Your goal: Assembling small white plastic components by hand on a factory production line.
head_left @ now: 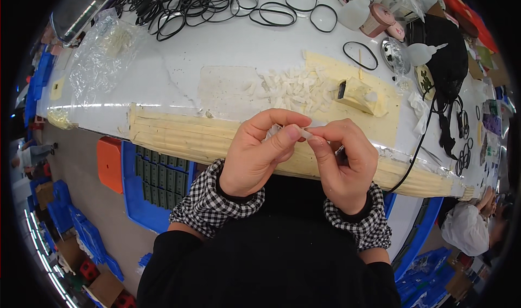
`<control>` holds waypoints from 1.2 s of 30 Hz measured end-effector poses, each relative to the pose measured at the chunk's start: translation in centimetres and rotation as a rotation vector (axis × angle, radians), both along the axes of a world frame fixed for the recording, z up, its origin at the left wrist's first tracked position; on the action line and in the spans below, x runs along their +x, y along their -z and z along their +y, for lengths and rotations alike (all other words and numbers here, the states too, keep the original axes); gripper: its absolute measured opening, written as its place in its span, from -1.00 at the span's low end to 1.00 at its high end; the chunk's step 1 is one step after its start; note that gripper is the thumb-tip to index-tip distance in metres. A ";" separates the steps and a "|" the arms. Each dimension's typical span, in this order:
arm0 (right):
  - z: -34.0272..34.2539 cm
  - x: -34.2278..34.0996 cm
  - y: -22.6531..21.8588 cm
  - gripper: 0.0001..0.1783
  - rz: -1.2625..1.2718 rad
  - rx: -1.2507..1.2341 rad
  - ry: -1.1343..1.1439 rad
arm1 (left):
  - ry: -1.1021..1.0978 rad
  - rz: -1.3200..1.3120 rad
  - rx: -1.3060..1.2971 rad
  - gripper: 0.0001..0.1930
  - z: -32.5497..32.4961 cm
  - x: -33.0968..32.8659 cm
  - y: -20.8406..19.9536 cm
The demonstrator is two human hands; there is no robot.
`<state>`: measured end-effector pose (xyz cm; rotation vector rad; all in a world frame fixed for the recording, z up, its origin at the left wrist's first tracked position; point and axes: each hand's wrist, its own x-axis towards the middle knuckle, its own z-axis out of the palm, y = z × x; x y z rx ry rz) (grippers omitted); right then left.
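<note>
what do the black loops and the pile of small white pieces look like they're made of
Black loops: probably rubber, low-sheen finish, judging by their loosely bent, tangled rings.
White pieces: perhaps plastic film or paper, pale and matte; too small to be sure.

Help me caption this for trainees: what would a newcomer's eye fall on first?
At the centre, the left hand and right hand pinch a small white piece. Beyond them lies a heap of white strips, with a tangle of black loops at the table's far side. Off left, an orange stool stands out beside a blue bin.
</note>
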<state>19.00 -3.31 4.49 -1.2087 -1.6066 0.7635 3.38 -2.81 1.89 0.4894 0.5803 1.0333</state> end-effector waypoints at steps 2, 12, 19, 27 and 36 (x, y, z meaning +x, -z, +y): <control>0.0 0.2 0.0 -0.89 0.020 -0.023 -0.033 | 0.015 -0.018 0.035 -0.89 0.0 -0.1 0.1; 0.1 0.2 -0.4 -0.79 -0.160 0.101 -0.137 | 0.084 -0.100 -0.016 -0.82 0.4 -0.3 0.9; 0.5 0.6 0.1 -0.59 -0.456 0.081 -0.153 | 0.220 -0.146 -0.163 -0.78 0.6 -0.6 0.0; 0.5 0.5 -0.5 -0.63 -0.522 0.047 -0.195 | 0.244 -0.136 -0.142 -0.78 0.6 -0.7 0.1; 0.5 0.6 -0.2 -0.66 -0.541 0.049 -0.206 | 0.246 -0.121 -0.123 -0.79 0.7 -0.8 0.3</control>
